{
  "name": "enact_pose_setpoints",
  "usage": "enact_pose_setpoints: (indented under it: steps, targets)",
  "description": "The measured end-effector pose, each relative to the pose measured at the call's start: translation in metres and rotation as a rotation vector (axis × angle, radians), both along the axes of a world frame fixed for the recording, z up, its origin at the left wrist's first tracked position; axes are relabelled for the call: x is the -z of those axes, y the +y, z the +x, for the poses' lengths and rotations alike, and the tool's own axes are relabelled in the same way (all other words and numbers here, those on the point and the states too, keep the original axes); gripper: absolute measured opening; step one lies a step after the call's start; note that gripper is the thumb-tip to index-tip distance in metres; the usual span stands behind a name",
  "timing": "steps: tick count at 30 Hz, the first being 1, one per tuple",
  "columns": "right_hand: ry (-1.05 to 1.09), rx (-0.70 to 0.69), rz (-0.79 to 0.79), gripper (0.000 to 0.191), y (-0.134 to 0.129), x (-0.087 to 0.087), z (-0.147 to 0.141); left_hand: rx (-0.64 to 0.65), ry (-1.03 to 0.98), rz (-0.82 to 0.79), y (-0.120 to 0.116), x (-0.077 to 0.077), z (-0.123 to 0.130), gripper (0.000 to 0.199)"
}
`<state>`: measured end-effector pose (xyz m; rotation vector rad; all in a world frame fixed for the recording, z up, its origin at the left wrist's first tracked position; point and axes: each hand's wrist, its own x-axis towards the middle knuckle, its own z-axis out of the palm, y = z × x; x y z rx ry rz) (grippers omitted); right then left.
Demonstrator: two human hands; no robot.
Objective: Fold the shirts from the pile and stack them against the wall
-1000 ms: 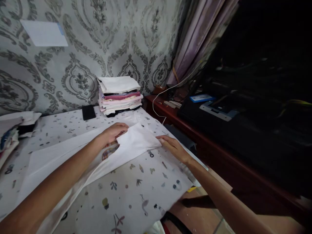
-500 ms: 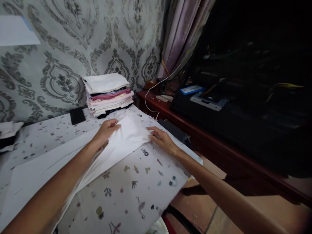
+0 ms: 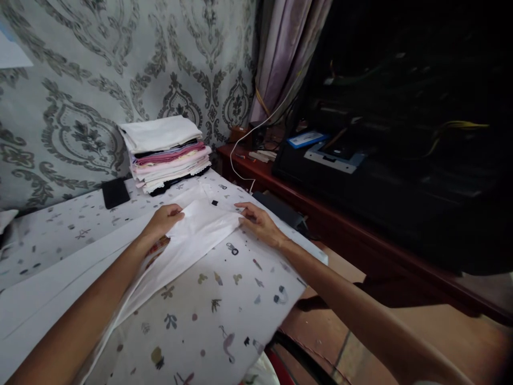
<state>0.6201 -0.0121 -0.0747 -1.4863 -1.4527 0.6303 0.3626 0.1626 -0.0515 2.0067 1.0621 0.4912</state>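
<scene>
A white garment (image 3: 192, 243) stretches across the patterned tabletop, its far end raised between my hands. My left hand (image 3: 160, 223) pinches the left side of that end, thumb on top and some fingers hidden underneath. On the right, my right hand (image 3: 261, 225) grips the opposite edge between thumb and fingers. A small black label (image 3: 215, 202) shows at the garment's far end, between the hands. The long part of the cloth runs toward me under my left forearm, where its exact shape is partly covered.
A pile of folded clothes (image 3: 166, 155) stands against the wall, with a black phone-like slab (image 3: 115, 193) to its left. Right of the printed table cover (image 3: 192, 337) is a dark red desk (image 3: 344, 222) carrying a white cable (image 3: 236, 166) and a large black screen-like object (image 3: 385, 133).
Both hands have lifted and drawn the garment's far end slightly toward me, and the black label has come into sight. The view has swung a little to the right.
</scene>
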Motion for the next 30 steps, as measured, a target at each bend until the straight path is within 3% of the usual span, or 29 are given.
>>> enact_pose_setpoints:
  steps: [12,18,26,30]
  targets:
    - [-0.42,0.161,-0.062,0.037,0.006,0.0,-0.007,-0.022,0.06,0.103,-0.002,0.0,-0.004,0.017]
    - [-0.468,0.193,-0.026,0.038,0.004,0.002,-0.007,-0.03,0.118,0.232,-0.006,0.003,0.0,0.011]
    - [-0.541,0.17,0.007,0.042,0.005,0.001,-0.011,-0.042,0.144,0.291,-0.006,0.006,0.0,0.011]
    - [-0.373,0.171,0.011,0.045,0.003,0.004,-0.007,-0.032,0.166,0.293,-0.003,0.007,0.0,0.011]
